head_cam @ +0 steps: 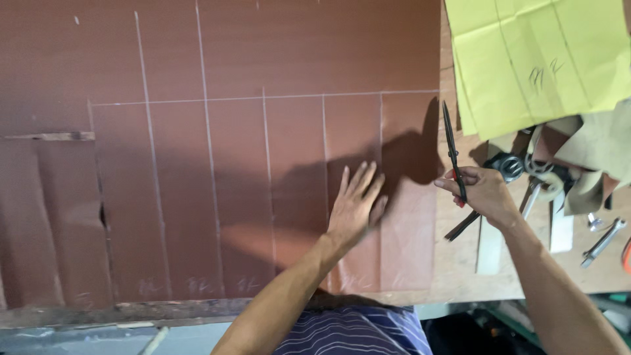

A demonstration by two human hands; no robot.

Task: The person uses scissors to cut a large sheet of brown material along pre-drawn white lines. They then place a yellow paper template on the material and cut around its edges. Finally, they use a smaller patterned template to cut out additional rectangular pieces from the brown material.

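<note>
Yellow paper (539, 52) at 1 o'clock, wrench (601, 242) at 3. Your right hand (483, 194) pinches scissors (453, 154), long axis 12–6, tips at 12. Left hand (355, 207) spread flat on brown sheet (230, 164).

Body as seen from the head camera: two bare forearms, no sleeves reaching the wrists or elbows, no watch, bands or rings discernible. Left hand (355, 204) and right hand (483, 192) both ungloved. Shirt (355, 332): dark blue-purple cloth with thin pale stripes running roughly crosswise, slightly rumpled. Relative to the shirt, the left forearm emerges just beside its left edge; the right forearm lies to its right, apart from it.
</note>
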